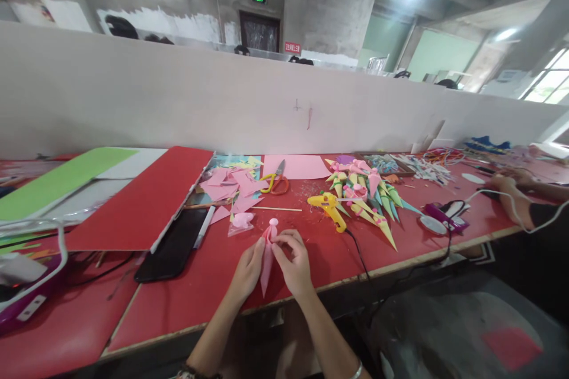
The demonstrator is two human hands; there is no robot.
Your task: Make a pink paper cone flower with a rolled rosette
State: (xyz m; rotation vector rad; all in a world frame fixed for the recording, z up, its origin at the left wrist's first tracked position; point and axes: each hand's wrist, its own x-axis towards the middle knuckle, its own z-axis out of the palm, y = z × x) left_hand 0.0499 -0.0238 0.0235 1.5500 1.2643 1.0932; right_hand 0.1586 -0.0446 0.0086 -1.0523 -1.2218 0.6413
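Note:
A pink paper cone figure (267, 272) with a round pink head hangs point down between my hands, above the table's front edge. My left hand (249, 266) pinches its left side just under the head. From the right, the thumb and fingers of my right hand (292, 257) close on its upper part. Just beyond lies a small clear bag (241, 222) with pink stuff in it. A yellow glue gun (328, 206) rests to the right of my hands, its cord running off the front edge. Scissors (276, 180) with yellow and orange handles lie farther back.
Finished-looking paper cones (382, 219) are heaped at the right, near a tray (402, 170). Pink paper pieces (229, 183), a black phone (171, 249) and a red board (142, 201) lie left. Another person's hands (511, 183) are at far right, beside a purple device (447, 219). A white partition (249, 106) stands behind.

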